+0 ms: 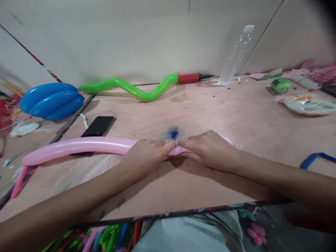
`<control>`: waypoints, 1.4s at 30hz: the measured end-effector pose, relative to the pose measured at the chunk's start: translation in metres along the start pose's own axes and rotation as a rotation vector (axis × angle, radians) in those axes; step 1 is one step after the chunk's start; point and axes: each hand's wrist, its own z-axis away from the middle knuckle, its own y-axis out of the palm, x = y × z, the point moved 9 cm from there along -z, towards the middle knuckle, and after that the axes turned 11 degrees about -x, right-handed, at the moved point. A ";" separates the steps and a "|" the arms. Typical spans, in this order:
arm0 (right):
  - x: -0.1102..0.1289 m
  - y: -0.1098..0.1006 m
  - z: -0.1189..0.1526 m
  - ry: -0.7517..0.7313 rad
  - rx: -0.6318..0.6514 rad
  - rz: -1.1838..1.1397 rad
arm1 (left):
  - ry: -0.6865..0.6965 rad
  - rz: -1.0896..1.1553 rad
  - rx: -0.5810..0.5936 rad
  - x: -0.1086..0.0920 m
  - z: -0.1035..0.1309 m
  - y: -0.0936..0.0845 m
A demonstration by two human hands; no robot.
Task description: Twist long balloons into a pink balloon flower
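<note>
Head view: two bare hands work above a table [257,140], near the middle of its near edge.
Left hand [148,154]: fingers and thumb curl round a long pink balloon [86,145], pinching it close to the right hand.
Right hand [207,148]: pinches the same balloon just beside the left; a short pink stretch shows between the two.
Pink balloon: runs roughly along the near edge; its inflated part reaches left to the dark seam [76,117], where a thin limp tail hangs toward the near left corner, and a bit of pink shows beyond the right hand.
Phone [99,126]: dark, lying toward the table's left, partly covered by the balloon crossing above it; whether they touch cannot be told.
Blue stain [174,133]: on the tabletop, just beyond the hands.
Far edge, left: a blue balloon bundle [52,101] near a zigzag green balloon [131,90].
Far edge, middle: a red pump [188,78] with a black nozzle meets the green balloon's end; a clear bottle [236,56] stands farther right.
Far right corner: a green round item [280,85], a clear packet [308,104] and pink scraps [324,75].
Right edge: a blue strip [316,158].
Below the near edge: many-coloured balloons [110,238] and a pink flower [256,233].
</note>
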 end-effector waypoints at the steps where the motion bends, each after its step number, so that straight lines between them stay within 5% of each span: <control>1: 0.002 0.001 0.000 -0.011 0.014 0.001 | 0.031 -0.005 -0.014 -0.003 0.000 -0.002; 6: 0.009 0.005 0.003 -0.066 0.073 0.044 | 0.164 -0.016 -0.090 -0.016 0.001 -0.009; 12: 0.011 -0.010 0.000 -0.140 -0.031 0.031 | 0.168 -0.083 -0.204 -0.017 -0.002 -0.019; 20: -0.016 -0.017 0.000 -0.002 -0.048 0.100 | -0.093 -0.083 -0.109 0.019 -0.006 -0.019; 27: -0.023 -0.022 0.001 0.045 -0.075 0.098 | -0.041 -0.163 0.014 0.020 -0.001 -0.001; 36: -0.031 -0.027 0.002 0.113 -0.036 0.091 | -0.141 -0.099 -0.079 0.034 -0.004 -0.025; 42: -0.043 -0.027 0.002 0.112 -0.037 0.136 | -0.180 -0.162 0.036 0.048 0.002 -0.010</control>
